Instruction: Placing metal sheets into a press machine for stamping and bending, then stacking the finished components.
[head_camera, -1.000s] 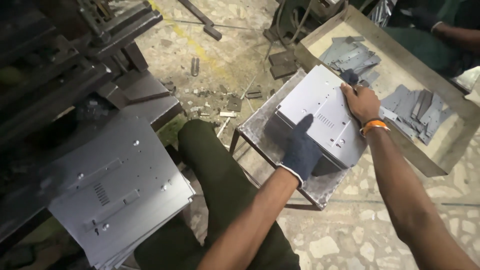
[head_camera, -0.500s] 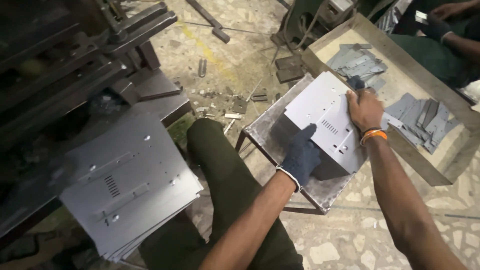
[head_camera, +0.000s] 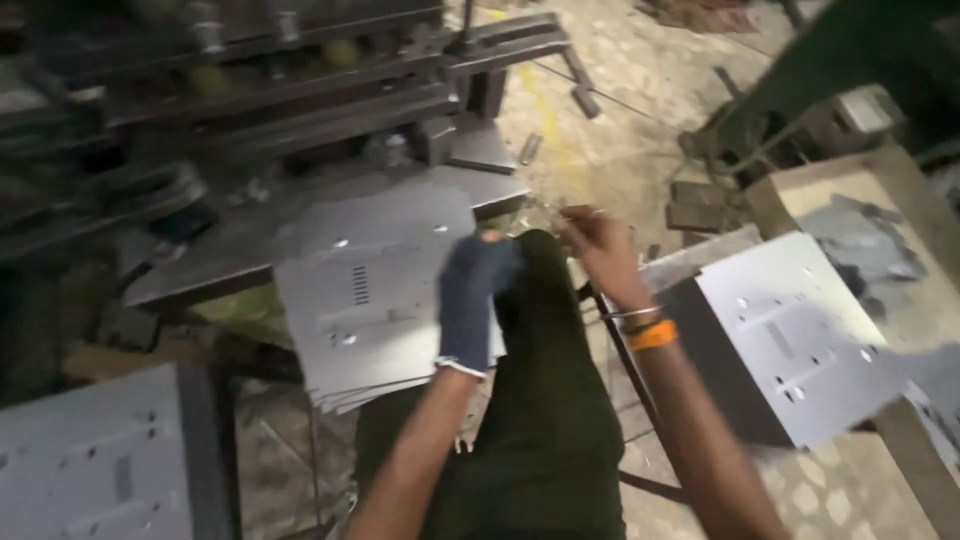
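Here the gloved left hand (head_camera: 470, 300) rests on stacked grey metal sheets (head_camera: 370, 300), grip unclear; bare right hand (head_camera: 600, 250) loosely curled, empty.

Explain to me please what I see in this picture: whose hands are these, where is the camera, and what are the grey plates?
The camera sits on a person's head and looks down, so the two arms reaching out from the bottom are that person's own. The left hand wears a dark glove and rests on the edge of a stack of grey metal sheets, each punched with small holes and slots. The right hand is bare, with an orange band at the wrist; it is blurred, and whether it holds anything cannot be told. On the right, another punched sheet lies on a small metal stand. A third pile lies at the lower left. Behind the stack stands a dark, heavy machine. The floor is littered with scraps.
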